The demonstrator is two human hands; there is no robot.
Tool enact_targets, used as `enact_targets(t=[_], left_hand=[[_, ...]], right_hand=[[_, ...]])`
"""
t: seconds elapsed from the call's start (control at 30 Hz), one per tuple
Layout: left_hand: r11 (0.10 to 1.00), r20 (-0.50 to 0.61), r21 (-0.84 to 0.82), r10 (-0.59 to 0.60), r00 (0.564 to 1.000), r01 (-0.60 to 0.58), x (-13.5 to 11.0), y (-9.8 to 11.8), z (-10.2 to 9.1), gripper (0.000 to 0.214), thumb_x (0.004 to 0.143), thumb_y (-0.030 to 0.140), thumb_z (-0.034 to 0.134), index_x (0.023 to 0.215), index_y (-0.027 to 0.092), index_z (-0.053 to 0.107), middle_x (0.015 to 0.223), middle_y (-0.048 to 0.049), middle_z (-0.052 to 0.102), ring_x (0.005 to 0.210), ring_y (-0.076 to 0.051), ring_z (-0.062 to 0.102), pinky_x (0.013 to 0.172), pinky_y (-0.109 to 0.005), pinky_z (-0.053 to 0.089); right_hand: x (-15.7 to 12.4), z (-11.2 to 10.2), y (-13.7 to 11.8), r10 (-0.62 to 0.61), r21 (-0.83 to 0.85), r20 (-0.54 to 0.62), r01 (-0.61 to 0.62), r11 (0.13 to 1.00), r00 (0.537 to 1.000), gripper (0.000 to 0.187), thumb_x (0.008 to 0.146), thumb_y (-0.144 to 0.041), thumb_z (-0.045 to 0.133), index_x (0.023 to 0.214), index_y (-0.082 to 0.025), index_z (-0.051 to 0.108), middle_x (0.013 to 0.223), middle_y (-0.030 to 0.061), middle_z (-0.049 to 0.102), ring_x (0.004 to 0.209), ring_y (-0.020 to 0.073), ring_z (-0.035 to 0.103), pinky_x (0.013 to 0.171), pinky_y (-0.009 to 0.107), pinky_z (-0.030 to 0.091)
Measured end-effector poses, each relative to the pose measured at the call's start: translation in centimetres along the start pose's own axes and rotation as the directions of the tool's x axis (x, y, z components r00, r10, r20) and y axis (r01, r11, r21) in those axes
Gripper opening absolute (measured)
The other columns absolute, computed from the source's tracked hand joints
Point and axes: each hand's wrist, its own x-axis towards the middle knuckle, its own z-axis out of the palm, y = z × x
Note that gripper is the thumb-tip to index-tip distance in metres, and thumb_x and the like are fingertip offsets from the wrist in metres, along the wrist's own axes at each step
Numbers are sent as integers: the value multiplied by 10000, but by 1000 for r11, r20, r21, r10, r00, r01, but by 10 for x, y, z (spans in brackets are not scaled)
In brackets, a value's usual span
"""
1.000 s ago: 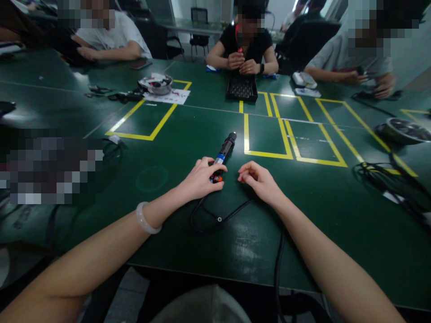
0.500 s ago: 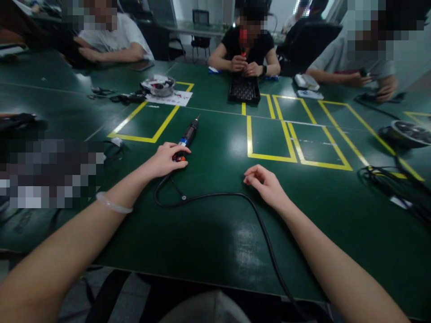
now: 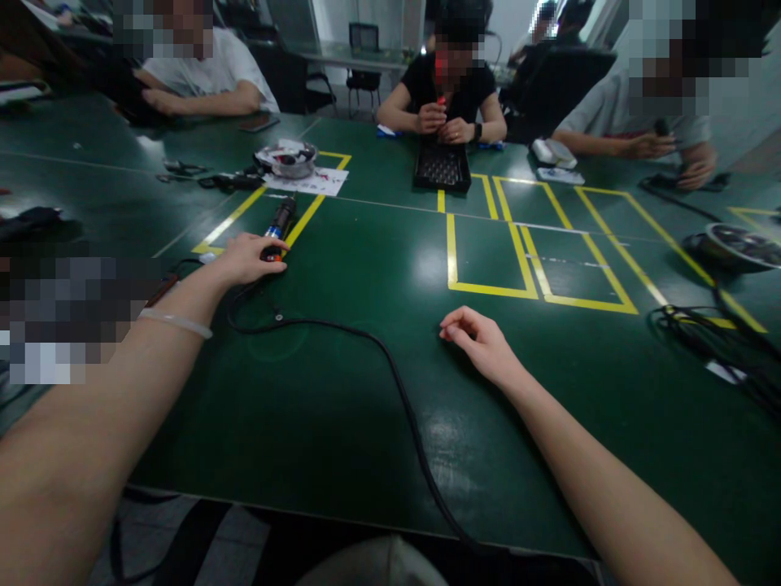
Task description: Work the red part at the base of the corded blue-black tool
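My left hand (image 3: 245, 255) is closed around the rear of an electric screwdriver (image 3: 281, 216), black with a blue band and an orange patch. The tool lies low over the green table, its tip pointing away from me at the yellow tape frame on the left. From its back end a black cord (image 3: 390, 358) curves across the table and over the near edge. My right hand (image 3: 479, 338) rests on the table with loosely curled fingers and thumb drawn together, and nothing shows in it.
Yellow tape rectangles (image 3: 493, 289) mark the green table (image 3: 342, 407). A clear bowl (image 3: 296, 160) stands on a paper sheet at back left. A black tray (image 3: 442, 175) lies before a person opposite, who holds a red-handled tool. Coiled cables (image 3: 695, 325) and a round metal part (image 3: 741, 247) are at right.
My left hand has slid the electric screwdriver left and slightly away, up to the left tape frame. The cord has shifted left with it. My right hand has hardly moved.
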Motion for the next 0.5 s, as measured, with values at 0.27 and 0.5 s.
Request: enact_targets(t=[0.27, 0.5], left_hand=[[987, 5, 144, -67, 998, 65, 10, -10, -7, 521, 899, 329, 681, 1379, 158, 576, 1216, -68, 636, 982, -153, 507, 972, -290, 386], [970, 22, 211, -126, 992, 118, 2, -5, -4, 573, 968, 437, 544, 1485, 203, 461, 1302, -82, 589, 1011, -189, 507, 978, -333, 382]], right_hand=[[0, 0, -1, 0, -5, 11, 0, 1000, 1000, 112, 861, -241, 547, 923, -180, 617, 813, 32, 679, 755, 170, 626, 748, 322, 464], [0, 0, 0, 4, -15, 30, -3, 1000, 1000, 113, 864, -243, 546, 924, -183, 622, 812, 30, 678, 759, 170, 625, 739, 312, 458]])
